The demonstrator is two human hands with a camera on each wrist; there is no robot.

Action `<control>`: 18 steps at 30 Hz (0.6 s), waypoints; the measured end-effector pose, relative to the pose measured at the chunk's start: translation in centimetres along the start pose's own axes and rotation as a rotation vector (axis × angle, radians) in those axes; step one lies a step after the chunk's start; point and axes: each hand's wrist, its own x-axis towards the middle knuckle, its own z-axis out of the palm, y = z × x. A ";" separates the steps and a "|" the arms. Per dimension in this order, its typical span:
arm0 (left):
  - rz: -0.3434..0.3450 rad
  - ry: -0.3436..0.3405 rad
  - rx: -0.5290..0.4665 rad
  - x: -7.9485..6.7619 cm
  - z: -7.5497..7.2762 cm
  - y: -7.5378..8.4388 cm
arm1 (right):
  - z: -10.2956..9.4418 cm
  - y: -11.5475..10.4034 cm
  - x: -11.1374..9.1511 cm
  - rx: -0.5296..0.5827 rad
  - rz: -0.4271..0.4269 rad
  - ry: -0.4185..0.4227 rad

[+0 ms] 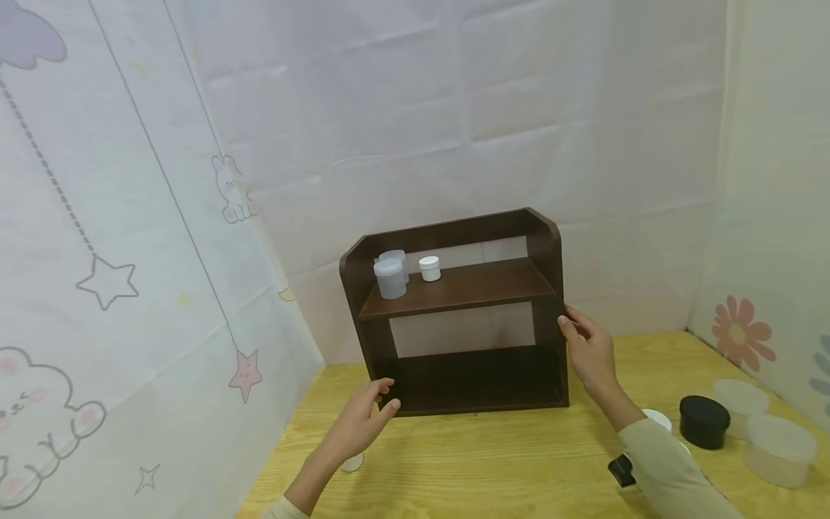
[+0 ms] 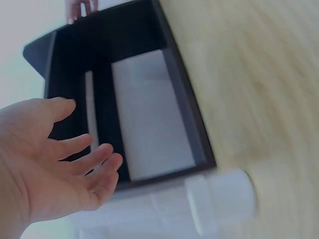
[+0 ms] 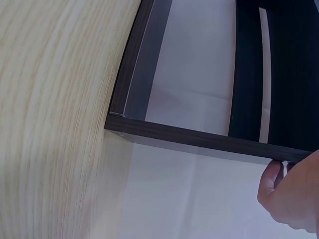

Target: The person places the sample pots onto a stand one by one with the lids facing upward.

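Observation:
A dark brown two-tier shelf stands on the wooden table. My right hand is at its right side panel, thumb and fingertips touching the panel's edge; in the right wrist view the fingertips meet the panel's outer face. Near the lower left side panel, my left hand is held with fingers loosely bent, nothing in them. The left wrist view has its palm in front of the shelf. On the upper tier are two translucent lidded jars, one behind the other, and a small white jar.
A white lidded jar is beside the shelf's left end. At the right of the table are a black round container, translucent tubs, a small black object and white items partly hidden by my right forearm. Printed cloth walls surround the table.

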 end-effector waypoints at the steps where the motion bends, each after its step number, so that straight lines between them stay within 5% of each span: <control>1: -0.010 -0.017 0.030 -0.4 -0.1 -0.5 | 0.0 0.0 0.0 -0.002 0.000 -0.002; 10: -0.154 -0.072 0.211 -3.4 -1.2 -4.3 | 0.0 -0.5 0.0 0.006 0.027 0.005; 18: -0.286 -0.150 0.048 -4.6 -1.5 -6.5 | 0.2 -0.4 -0.1 0.013 0.036 0.020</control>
